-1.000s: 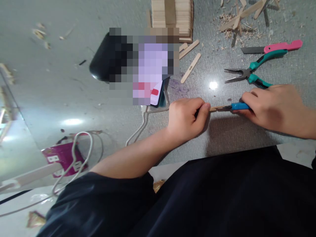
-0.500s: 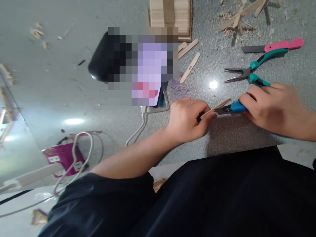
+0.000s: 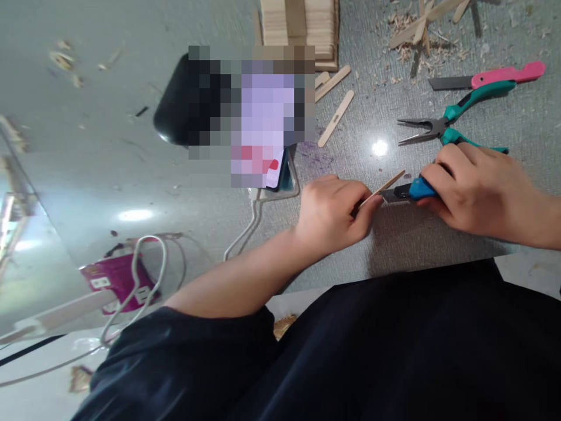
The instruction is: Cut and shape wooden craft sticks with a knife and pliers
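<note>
My left hand pinches a wooden craft stick between thumb and fingers, and its free end points up to the right. In my right hand is a blue utility knife, its blade out toward the left. The blade tip lies just by my left thumb and the underside of the stick; whether it touches the wood I cannot tell. Beyond my right hand lie green-handled long-nose pliers, spread apart, and a pink-handled knife.
A banded stack of craft sticks stands at the back, with loose sticks nearby. Wood shavings lie at the back right. A phone, partly blurred out, a black rounded object, a white cable and a purple packet lie leftward.
The stick in my left hand has tilted a little more upright. The knife's blade has shifted slightly relative to it. My right hand has moved slightly up and left.
</note>
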`<state>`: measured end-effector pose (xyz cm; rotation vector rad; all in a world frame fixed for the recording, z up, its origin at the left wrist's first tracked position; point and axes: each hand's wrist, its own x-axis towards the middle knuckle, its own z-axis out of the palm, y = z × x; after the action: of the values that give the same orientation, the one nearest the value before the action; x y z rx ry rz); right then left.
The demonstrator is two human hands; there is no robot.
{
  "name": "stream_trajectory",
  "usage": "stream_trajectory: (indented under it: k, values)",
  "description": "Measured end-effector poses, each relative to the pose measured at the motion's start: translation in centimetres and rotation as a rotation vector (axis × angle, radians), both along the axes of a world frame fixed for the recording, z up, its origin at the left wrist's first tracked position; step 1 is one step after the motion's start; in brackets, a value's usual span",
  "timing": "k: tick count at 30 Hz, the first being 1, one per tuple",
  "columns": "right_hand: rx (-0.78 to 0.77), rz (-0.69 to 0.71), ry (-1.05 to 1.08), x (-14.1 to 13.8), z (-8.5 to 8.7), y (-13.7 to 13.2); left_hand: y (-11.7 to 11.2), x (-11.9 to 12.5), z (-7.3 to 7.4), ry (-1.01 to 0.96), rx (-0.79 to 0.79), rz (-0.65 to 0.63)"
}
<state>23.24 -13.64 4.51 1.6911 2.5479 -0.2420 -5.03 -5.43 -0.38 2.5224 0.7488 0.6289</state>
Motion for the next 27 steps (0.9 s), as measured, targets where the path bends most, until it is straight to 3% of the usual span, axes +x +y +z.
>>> stream_trajectory:
  k: [15,20,27]
  values:
    - [0.026,0.016,-0.069,-0.4,-0.6,0.5,0.6,0.0,0.3,0.151,0.198,-0.187]
    - [0.020,0.141,-0.145,-0.4,-0.8,0.7,0.7,0.3,0.3,0.105,0.252,-0.264]
    - [-0.121,0.109,-0.120,-0.9,-0.3,1.5,0.0,0.5,0.2,0.127,0.278,-0.250]
